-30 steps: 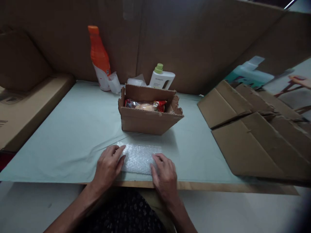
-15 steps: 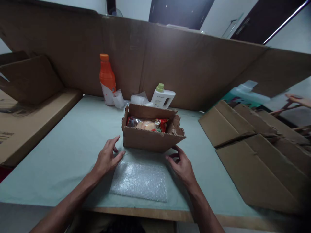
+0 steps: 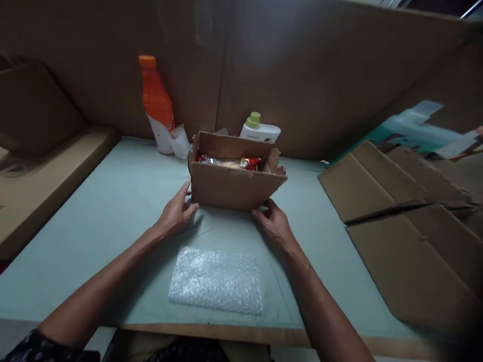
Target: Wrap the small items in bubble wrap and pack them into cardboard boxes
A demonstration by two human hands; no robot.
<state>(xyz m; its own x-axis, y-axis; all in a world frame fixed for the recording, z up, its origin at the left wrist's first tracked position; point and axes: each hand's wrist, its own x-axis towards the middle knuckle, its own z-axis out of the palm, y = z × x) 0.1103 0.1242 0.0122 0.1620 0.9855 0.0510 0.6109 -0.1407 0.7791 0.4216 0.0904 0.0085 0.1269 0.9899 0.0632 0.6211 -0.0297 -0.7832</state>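
The box (image 3: pixel 236 173) stands open-topped in the middle of the counter (image 3: pixel 113 201), its long axis running left to right across the person, with snack packets (image 3: pixel 230 162) showing inside. The left hand (image 3: pixel 176 213) lies open against the box's near-left bottom corner and the right hand (image 3: pixel 274 224) has its fingers curled at the near-right bottom edge, so the box sits just ahead of and between both hands, each about equally close; neither is clearly gripping it. A bubble wrap (image 3: pixel 216 280) sheet lies flat nearer the person, apart from both hands, and an orange bottle (image 3: pixel 156 103) and a white bottle (image 3: pixel 259 129) stand behind the box.
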